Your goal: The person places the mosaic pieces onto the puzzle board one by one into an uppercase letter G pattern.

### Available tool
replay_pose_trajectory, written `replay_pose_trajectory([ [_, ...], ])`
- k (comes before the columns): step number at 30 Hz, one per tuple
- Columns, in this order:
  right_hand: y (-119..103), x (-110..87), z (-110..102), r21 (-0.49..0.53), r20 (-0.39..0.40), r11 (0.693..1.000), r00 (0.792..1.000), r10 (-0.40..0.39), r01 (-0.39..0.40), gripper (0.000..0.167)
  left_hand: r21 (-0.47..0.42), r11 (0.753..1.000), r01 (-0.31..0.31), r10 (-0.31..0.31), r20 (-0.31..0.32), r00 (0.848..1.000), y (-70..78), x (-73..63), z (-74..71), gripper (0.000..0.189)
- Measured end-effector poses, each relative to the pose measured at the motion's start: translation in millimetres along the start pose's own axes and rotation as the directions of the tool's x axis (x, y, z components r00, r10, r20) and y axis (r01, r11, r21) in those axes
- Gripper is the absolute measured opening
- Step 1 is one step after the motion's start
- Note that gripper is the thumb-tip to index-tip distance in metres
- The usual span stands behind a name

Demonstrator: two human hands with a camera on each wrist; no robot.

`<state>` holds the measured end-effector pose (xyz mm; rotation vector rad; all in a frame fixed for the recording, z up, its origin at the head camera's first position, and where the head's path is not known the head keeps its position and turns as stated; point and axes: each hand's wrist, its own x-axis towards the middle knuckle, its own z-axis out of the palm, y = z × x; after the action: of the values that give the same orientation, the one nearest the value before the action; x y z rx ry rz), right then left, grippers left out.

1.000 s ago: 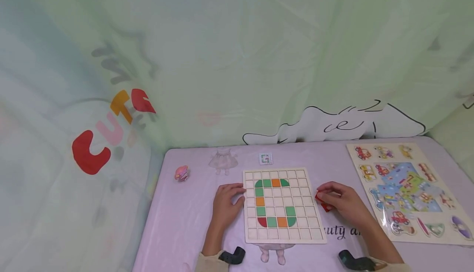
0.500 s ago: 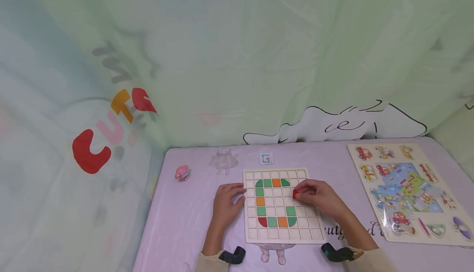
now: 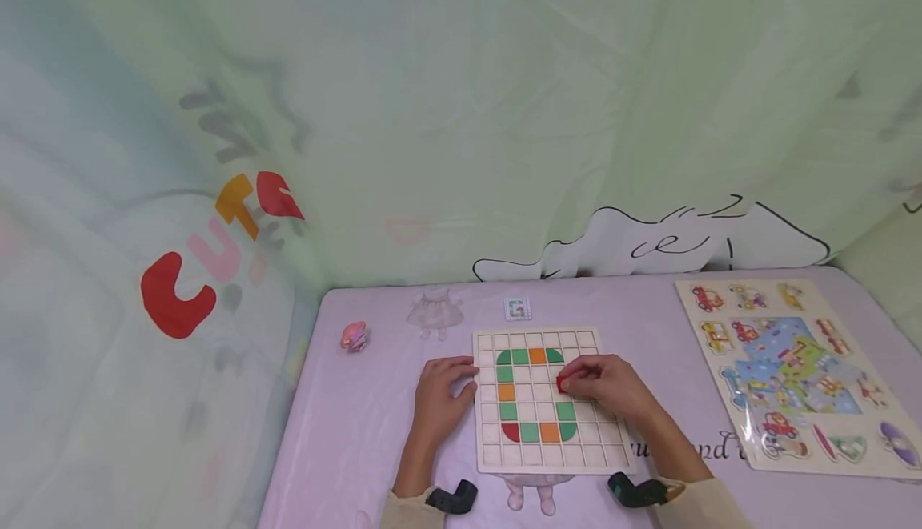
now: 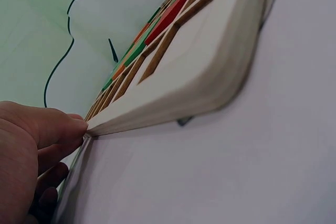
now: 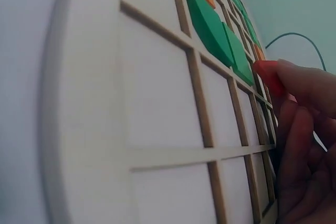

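A pale wooden grid board (image 3: 497, 458) lies on the table, holding green, orange and red tiles that trace an outline. My left hand (image 3: 441, 393) rests against the board's left edge; in the left wrist view its fingertips (image 4: 79, 125) touch the rim. Between thumb and fingers, my right hand (image 3: 608, 385) pinches a small red tile (image 3: 561, 385) over the right part of the grid, just above a green tile (image 3: 565, 410). The right wrist view shows this red tile (image 5: 270, 74) close to the grid; most of it is covered by the fingers.
A small pattern card (image 3: 518, 309) lies behind the board. Far left stands a pink figurine (image 3: 354, 337). A picture puzzle board (image 3: 792, 377) with vehicle pieces takes up the right side. A hanging green cloth (image 3: 461, 113) rises behind the table.
My right hand has moved left with red tile in its grip, from beside the board to over the grid, then slightly nearer the tile outline. The left hand has stayed put.
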<state>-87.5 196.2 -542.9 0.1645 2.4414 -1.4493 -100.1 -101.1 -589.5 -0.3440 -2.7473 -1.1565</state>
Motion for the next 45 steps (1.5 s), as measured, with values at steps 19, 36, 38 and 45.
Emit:
replay_pose_trajectory([
  [19, 2, -0.3, 12, -0.134, -0.057, 0.991, 0.998, -0.019, 0.011, 0.004, -0.01, 1.0, 0.005, -0.005, 0.006, 1.0, -0.1, 0.5, 0.4, 0.021],
  [36, 5, -0.4, 13, -0.181, -0.072, 0.98, 0.993, -0.094, 0.08, 0.007, -0.004, 1.0, 0.014, -0.014, 0.012, 1.0, -1.3, -0.2, 1.1, 0.021],
  [38, 5, -0.1, 13, -0.189, -0.072, 0.979, 0.993, -0.097, 0.082, 0.007, -0.002, 1.0, 0.014, -0.014, 0.012, 1.0, -1.2, -0.3, 1.0, 0.022],
  [45, 2, -1.9, 13, -0.197, -0.077, 0.979, 0.995, -0.068, 0.052, 0.01, 0.0, 1.0, 0.012, -0.012, 0.011, 1.0, -0.5, 0.1, 1.1, 0.022],
])
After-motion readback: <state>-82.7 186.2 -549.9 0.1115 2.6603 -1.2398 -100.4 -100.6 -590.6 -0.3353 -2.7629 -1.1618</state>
